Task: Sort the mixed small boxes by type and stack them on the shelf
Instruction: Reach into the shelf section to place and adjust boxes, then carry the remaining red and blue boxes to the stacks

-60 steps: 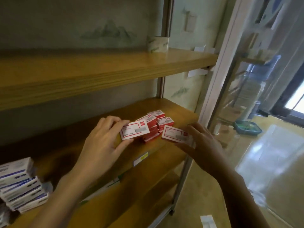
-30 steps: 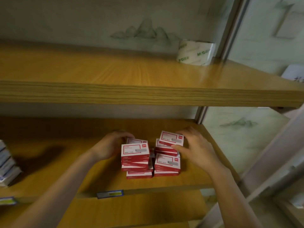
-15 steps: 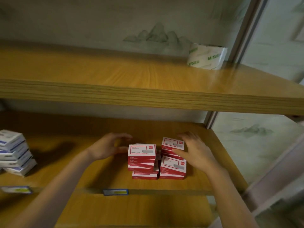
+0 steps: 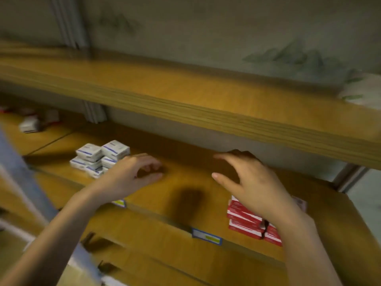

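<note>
Red-and-white boxes [image 4: 244,218] sit stacked at the front edge of the wooden shelf [image 4: 185,182], partly hidden under your right wrist. Your right hand [image 4: 253,182] and left hand [image 4: 132,174] hover above the board between the two stacks, both empty, fingers loosely spread. Blue-and-white boxes [image 4: 101,156] stand stacked just behind your left hand; farther left lie blurred loose boxes [image 4: 31,122].

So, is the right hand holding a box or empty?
Empty: the right hand has loosely spread fingers with nothing between them; the red boxes sit stacked on the shelf.
</note>
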Demonstrator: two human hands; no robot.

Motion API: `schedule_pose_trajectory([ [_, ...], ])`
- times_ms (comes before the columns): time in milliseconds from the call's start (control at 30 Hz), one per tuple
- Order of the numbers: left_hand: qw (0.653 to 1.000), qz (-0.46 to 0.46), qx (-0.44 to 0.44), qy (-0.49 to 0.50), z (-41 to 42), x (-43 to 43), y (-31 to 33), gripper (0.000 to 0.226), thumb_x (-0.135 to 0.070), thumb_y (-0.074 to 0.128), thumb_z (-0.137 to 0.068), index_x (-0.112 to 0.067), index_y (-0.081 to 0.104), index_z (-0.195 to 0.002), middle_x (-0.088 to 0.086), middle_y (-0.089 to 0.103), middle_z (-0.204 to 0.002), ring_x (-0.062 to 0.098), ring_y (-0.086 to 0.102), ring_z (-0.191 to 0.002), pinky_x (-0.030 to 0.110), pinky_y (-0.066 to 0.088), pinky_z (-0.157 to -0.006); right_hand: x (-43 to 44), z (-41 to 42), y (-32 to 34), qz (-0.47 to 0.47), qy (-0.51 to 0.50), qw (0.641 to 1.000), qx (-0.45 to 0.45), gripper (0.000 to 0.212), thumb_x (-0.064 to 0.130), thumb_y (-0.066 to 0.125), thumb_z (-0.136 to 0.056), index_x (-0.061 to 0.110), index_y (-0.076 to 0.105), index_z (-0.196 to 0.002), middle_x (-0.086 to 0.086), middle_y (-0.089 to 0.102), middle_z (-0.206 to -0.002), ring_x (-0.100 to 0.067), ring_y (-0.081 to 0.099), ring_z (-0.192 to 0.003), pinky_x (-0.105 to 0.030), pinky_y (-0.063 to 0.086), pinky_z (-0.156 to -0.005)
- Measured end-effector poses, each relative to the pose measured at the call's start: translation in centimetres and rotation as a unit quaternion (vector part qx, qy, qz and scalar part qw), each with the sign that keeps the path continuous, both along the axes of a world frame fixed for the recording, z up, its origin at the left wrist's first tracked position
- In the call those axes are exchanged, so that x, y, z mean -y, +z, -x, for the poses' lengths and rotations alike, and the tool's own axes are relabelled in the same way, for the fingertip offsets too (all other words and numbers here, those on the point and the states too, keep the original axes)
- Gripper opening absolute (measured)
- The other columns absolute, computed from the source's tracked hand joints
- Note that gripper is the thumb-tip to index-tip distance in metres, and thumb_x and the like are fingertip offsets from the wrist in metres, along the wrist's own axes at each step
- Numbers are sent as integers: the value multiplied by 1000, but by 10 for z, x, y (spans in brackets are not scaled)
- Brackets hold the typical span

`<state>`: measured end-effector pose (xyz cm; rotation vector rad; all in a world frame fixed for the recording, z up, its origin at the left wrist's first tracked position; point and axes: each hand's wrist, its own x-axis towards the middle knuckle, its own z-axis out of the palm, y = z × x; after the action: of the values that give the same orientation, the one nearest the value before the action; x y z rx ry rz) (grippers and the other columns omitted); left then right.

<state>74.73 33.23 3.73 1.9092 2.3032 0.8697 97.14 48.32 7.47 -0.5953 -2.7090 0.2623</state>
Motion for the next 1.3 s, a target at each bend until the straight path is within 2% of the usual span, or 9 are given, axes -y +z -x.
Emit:
schedule_pose_trajectory([
  [100, 998, -15, -5, 57, 18, 44, 3, 34, -47, 54, -79, -24, 62, -103, -18, 61, -92, -3, 56, -84, 11, 42, -66, 25, 41, 0, 0, 64, 998, -5, 42, 53, 42, -88, 41, 37, -128, 17, 45, -131, -8, 40, -121, -32, 39, -94],
  [233, 989, -18, -58, 136, 44, 107, 14, 31, -41, 57, -82, -24, 62, -107, -13, 63, -99, 4, 58, -87, 22, 46, -63, 68, 100, -2, -14, 134, 991, 2, 40, 51, 43, -88, 39, 40, -126, 19, 47, -123, -5, 41, -114, -28, 39, -88],
  [500, 970, 19, -75, 231, 112, 230, 19, 44, -51, 46, -81, -27, 55, -117, -13, 59, -105, 1, 55, -91, 17, 46, -67, 165, 208, -15, 24, 215, 976, 4, 39, 51, 43, -88, 42, 39, -125, 20, 47, -126, -1, 43, -111, -21, 34, -79],
  [667, 955, 34, -108, 275, 159, 292, 19, 38, -45, 50, -83, -29, 54, -117, -12, 58, -107, 5, 55, -90, 26, 52, -71, 222, 264, -19, 26, 219, 975, -21, 35, 48, 44, -89, 41, 41, -124, 20, 48, -120, -3, 42, -109, -24, 35, -78],
  [767, 945, 36, -135, 296, 192, 327, 20, 36, -38, 53, -85, -26, 54, -119, -11, 58, -110, 3, 52, -89, 18, 43, -68, 262, 304, -21, 27, 222, 974, -41, 35, 46, 44, -89, 39, 42, -124, 20, 50, -117, -2, 43, -106, -22, 36, -78],
  [933, 947, 28, -103, 304, 230, 374, 22, 38, -37, 53, -85, -25, 53, -121, -11, 58, -109, 4, 56, -91, 25, 49, -76, 309, 365, -29, 39, 204, 977, -44, 38, 47, 45, -88, 38, 41, -125, 19, 52, -119, -1, 47, -107, -19, 38, -80],
  [1033, 943, 15, -97, 319, 253, 395, 19, 38, -36, 54, -84, -25, 53, -120, -12, 57, -107, 2, 56, -87, 13, 42, -70, 330, 400, -32, 49, 194, 978, -57, 37, 46, 46, -89, 35, 43, -124, 16, 54, -119, -4, 50, -106, -21, 40, -78],
  [1100, 938, 8, -97, 334, 272, 403, 17, 38, -34, 54, -84, -25, 53, -120, -11, 58, -107, 1, 53, -88, 12, 38, -71, 340, 424, -33, 52, 203, 976, -56, 36, 44, 46, -89, 34, 44, -124, 15, 54, -118, -5, 50, -105, -21, 38, -76],
  [1300, 936, -11, -90, 339, 339, 400, 8, 35, -35, 54, -85, -24, 54, -119, -9, 60, -106, 6, 56, -94, 26, 50, -76, 355, 489, -38, 56, 205, 976, -49, 36, 39, 46, -91, 29, 44, -126, 11, 52, -119, -9, 48, -108, -23, 38, -79],
])
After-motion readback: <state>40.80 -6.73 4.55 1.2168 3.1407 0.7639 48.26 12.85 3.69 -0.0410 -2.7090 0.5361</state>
